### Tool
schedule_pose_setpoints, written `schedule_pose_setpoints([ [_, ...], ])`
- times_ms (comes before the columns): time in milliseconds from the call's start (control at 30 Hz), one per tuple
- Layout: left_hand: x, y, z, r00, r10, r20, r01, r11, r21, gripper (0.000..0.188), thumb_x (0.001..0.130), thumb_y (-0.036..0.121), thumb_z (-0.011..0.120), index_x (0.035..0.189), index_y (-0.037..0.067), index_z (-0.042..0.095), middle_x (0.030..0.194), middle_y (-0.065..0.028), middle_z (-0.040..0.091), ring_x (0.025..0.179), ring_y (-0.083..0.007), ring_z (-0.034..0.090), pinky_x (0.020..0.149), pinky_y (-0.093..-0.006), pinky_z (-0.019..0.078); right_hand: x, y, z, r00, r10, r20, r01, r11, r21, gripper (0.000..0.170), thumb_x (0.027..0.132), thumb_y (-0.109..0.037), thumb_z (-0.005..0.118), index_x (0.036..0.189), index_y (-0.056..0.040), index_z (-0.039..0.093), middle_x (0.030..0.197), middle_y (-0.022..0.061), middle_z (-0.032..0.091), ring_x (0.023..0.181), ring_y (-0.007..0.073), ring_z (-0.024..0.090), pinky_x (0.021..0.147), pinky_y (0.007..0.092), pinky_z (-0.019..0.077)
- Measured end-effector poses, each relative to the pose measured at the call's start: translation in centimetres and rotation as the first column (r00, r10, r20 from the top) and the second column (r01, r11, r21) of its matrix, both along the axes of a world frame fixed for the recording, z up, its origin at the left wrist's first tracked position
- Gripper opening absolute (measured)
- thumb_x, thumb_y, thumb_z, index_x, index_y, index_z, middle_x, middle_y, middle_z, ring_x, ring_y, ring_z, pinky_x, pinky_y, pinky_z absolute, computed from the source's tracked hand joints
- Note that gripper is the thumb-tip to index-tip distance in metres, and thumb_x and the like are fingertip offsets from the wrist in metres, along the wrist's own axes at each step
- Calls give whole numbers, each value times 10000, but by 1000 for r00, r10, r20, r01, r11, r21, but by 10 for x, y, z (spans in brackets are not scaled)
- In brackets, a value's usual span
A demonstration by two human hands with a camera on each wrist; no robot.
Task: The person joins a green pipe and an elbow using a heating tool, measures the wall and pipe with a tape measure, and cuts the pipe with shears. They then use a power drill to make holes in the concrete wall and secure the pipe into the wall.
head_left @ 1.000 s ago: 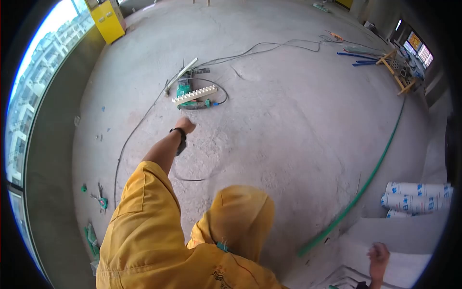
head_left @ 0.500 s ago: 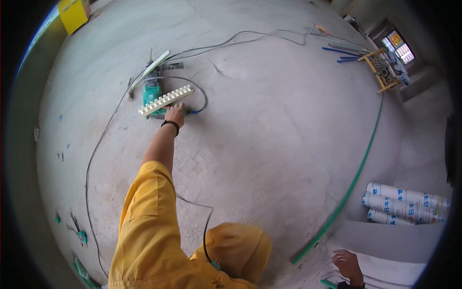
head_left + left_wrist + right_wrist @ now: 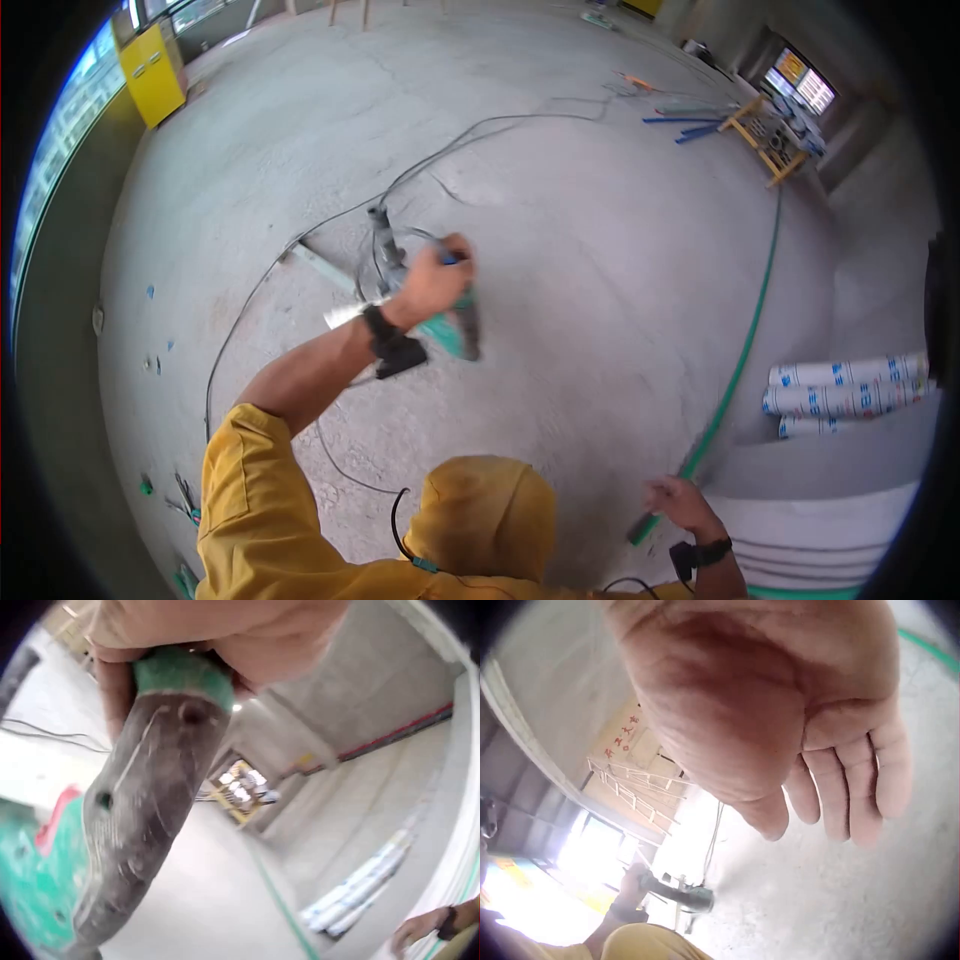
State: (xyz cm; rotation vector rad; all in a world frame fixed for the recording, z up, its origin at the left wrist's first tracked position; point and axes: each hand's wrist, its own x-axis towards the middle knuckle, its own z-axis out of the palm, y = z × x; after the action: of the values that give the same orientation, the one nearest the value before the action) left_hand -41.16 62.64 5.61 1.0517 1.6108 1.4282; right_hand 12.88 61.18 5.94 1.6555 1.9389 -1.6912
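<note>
My left hand (image 3: 436, 282) grips the rear handle of a green and black rotary hammer drill (image 3: 452, 335), which is blurred and held over the concrete floor. In the left wrist view the fingers wrap round the end of the dusty dark handle (image 3: 146, 802). Its chuck end points away toward the cable. Beneath the left forearm lies a pale, blurred strip (image 3: 343, 316), partly hidden by the wrist. A white bar (image 3: 325, 268) lies behind it. My right hand (image 3: 682, 500) hangs at the lower right with nothing in it; the right wrist view shows its palm and extended fingers.
A long cable (image 3: 440, 150) loops across the floor. At the right runs a green pipe (image 3: 745, 350), beside wrapped white rolls (image 3: 850, 398). A wooden rack (image 3: 765, 145) and blue pipes (image 3: 690, 128) are farther back. The yellow cabinet (image 3: 155, 85) stands far left.
My left hand reached the drill on the floor, took its handle, and has lifted and turned it toward me. The white toothed strip no longer lies across the drill. My right hand moved up slightly.
</note>
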Motion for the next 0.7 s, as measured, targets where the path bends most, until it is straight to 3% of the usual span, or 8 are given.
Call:
schedule_pose_setpoints([
  [200, 228, 10, 113, 857, -422, 296, 429, 902, 44, 23, 836, 49, 583, 825, 67, 592, 742, 31, 518, 712, -56, 471, 632, -241, 391, 8, -51, 33, 943, -181, -280, 84, 942, -324, 504, 982, -387, 533, 1272, 26, 548, 1056, 143, 663, 929, 207, 652, 806, 334, 515],
  [300, 324, -21, 146, 710, -524, 471, 556, 827, 82, 24, 847, 56, 602, 843, 78, 610, 833, 22, 535, 789, -76, 494, 699, -239, 406, 26, -96, 56, 453, -707, -543, 117, 651, -750, 755, 965, -588, 433, 1453, -18, 351, 1245, 168, 586, 1143, 260, 569, 924, 395, 457],
  [367, 385, -43, 145, 589, -742, 320, 672, 669, 316, 34, 864, 20, 557, 845, 14, 585, 940, -17, 524, 887, -148, 540, 808, -279, 450, 38, -133, 72, 167, -717, -677, 285, 692, -663, 964, 865, -752, 408, 1504, -53, 231, 1359, 191, 504, 1235, 297, 506, 1006, 457, 401],
  [433, 441, -76, 154, 453, -784, 425, 735, 598, 320, 99, 891, 25, 487, 963, -8, 547, 1024, -75, 502, 1003, -209, 546, 942, -341, 432, 65, -165, 86, -365, -711, -601, 284, 529, -799, 847, 898, -662, 477, 1426, -12, 350, 1266, 206, 558, 1156, 326, 551, 966, 458, 440],
  [467, 470, -100, 146, 392, -867, 308, 797, 487, 356, 122, 895, 27, 473, 992, -3, 540, 1052, -82, 496, 1028, -209, 528, 963, -351, 412, 83, -173, 99, -449, -663, -599, 341, 492, -801, 847, 898, -662, 477, 1426, -12, 350, 1266, 206, 558, 1156, 326, 551, 966, 458, 440],
  [533, 532, -136, 135, 308, -946, 104, 843, 322, 431, 135, 901, 19, 459, 996, 2, 552, 1077, -89, 513, 1044, -208, 508, 979, -356, 388, 133, -184, 122, -754, -429, -497, 466, 182, -866, 539, 924, -456, 561, 1237, -25, 474, 1023, 161, 606, 918, 300, 605, 857, 444, 490],
  [600, 579, -162, 130, 285, -949, 137, 844, 316, 434, 129, 906, 32, 485, 1007, 14, 562, 1115, -98, 518, 1053, -204, 483, 996, -359, 361, 189, -201, 118, -772, -453, -445, 425, 153, -892, 403, 917, -354, 555, 1145, -31, 478, 966, 150, 597, 855, 292, 603, 821, 451, 505],
  [700, 618, -175, 115, 134, -990, 38, 970, 139, 199, 383, 998, 257, 416, 1289, 9, 444, 1268, -107, 462, 1239, -232, 430, 1002, -389, 396, 256, -232, 105, -768, -490, -413, 394, 147, -907, 195, 889, -186, 534, 1005, -44, 469, 892, 143, 585, 757, 279, 596, 751, 455, 531],
])
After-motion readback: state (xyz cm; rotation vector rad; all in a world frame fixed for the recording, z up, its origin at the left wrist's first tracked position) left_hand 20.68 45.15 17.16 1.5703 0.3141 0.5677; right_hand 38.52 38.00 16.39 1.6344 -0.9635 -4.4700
